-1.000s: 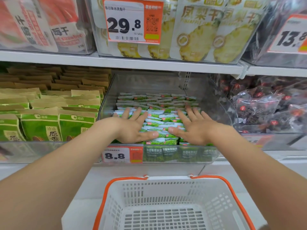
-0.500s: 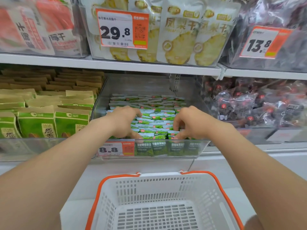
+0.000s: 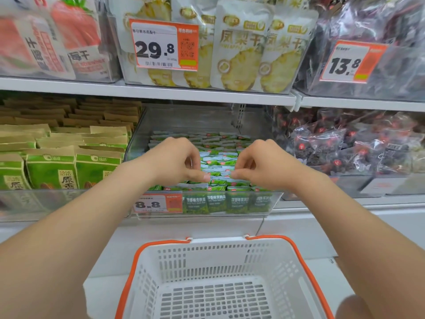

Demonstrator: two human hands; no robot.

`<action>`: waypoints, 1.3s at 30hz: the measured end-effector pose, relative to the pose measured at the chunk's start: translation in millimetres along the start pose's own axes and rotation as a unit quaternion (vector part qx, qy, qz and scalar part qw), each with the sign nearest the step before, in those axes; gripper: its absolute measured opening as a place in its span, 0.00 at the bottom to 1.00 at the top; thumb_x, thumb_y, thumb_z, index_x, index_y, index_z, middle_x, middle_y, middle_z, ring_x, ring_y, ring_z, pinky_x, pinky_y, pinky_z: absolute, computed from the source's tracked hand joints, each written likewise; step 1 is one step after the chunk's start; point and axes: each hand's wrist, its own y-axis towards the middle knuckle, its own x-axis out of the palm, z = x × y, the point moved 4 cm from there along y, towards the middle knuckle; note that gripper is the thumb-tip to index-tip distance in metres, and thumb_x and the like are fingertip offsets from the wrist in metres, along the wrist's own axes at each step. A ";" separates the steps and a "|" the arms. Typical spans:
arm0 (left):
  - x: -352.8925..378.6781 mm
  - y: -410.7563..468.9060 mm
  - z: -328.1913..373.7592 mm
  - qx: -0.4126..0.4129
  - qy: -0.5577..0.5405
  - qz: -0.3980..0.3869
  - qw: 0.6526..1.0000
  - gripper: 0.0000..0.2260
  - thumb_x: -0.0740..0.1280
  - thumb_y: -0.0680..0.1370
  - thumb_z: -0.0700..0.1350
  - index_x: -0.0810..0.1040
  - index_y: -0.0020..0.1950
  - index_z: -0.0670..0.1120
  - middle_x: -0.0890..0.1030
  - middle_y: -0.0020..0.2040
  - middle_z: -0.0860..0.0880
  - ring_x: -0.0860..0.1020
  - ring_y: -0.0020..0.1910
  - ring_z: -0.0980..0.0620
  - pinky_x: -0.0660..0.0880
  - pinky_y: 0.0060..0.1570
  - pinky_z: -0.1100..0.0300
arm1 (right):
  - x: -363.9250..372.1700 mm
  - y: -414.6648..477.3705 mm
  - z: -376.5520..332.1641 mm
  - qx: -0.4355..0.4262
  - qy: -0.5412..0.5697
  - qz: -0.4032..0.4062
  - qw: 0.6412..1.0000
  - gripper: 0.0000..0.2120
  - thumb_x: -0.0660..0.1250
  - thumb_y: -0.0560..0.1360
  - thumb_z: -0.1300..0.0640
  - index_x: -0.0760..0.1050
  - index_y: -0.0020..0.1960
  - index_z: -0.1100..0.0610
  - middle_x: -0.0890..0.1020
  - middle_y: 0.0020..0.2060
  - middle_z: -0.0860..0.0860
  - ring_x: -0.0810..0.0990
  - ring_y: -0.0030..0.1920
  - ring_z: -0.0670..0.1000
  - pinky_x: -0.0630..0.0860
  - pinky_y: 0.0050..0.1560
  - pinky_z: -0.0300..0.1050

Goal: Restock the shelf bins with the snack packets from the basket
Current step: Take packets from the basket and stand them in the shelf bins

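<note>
The white metal shelf unit (image 3: 161,89) fills the view, and below it the white perforated plastic basket with orange rim and handles (image 3: 230,261) sits well below the middle bin. No packets show in the part of the basket that can be seen. That middle bin, a clear plastic shelf bin (image 3: 202,118), holds the small green-and-white snack packets (image 3: 217,162) in overlapping rows from front lip to back wall, so the stock appears to be in place and the step in hand looks like tidying the rows. The left hand (image 3: 177,162) and the right hand (image 3: 259,165) hang over the front rows with fingers curled and thumbs pointing toward each other, the thumb tips touching the packet tops. To do this well, work one row at a time: stand the loose packets upright, press them back evenly against the row behind, and keep their faces readable behind the front lip beside the orange-and-white 8.8 price tag (image 3: 156,203). A hard push could topple the leaning rows or spill packets over the low lip. Whether either hand actually pinches a packet cannot be told, since the curled fingers cover the contact. The basket's near end is cut off by the frame edge, and the bin's front corners lie behind the wrists.
</note>
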 end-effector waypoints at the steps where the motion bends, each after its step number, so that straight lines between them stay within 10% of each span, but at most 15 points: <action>1: 1.6 -5.2 3.3 0.010 0.010 -0.025 1.000 0.19 0.78 0.68 0.67 0.84 0.40 0.51 0.84 0.38 0.54 0.80 0.40 0.56 0.77 0.43 0.56 | -1.3 -4.2 -5.2 -0.011 0.013 -0.029 0.999 0.10 0.77 0.73 0.43 0.87 0.41 0.49 0.85 0.33 0.42 0.83 0.37 0.40 0.80 0.43 0.39; 15: 16.8 -28.4 13.2 0.000 0.188 -0.005 0.982 0.05 0.76 0.73 0.50 0.81 0.40 0.52 0.79 0.38 0.60 0.78 0.43 0.55 0.70 0.35 0.59 | 36.6 -11.7 -27.6 -0.061 -0.112 -0.112 0.985 0.05 0.71 0.72 0.63 0.80 0.43 0.53 0.84 0.40 0.49 0.79 0.45 0.54 0.79 0.45 0.54; 22: -0.7 -17.2 8.5 -0.039 0.177 0.089 0.979 0.08 0.74 0.77 0.51 0.76 0.41 0.56 0.79 0.44 0.56 0.78 0.48 0.47 0.71 0.41 0.54 | 30.1 5.4 -14.7 -0.063 -0.098 -0.024 0.993 0.12 0.70 0.76 0.68 0.75 0.51 0.52 0.81 0.46 0.51 0.79 0.48 0.56 0.80 0.45 0.57; 39: 18.7 -4.3 6.0 -0.025 0.159 0.000 0.987 0.06 0.73 0.77 0.54 0.80 0.52 0.56 0.81 0.50 0.54 0.77 0.53 0.49 0.76 0.45 0.52 | 47.9 7.3 -14.1 -0.028 -0.152 -0.128 0.980 0.13 0.66 0.80 0.65 0.77 0.63 0.54 0.79 0.47 0.51 0.79 0.53 0.56 0.79 0.48 0.55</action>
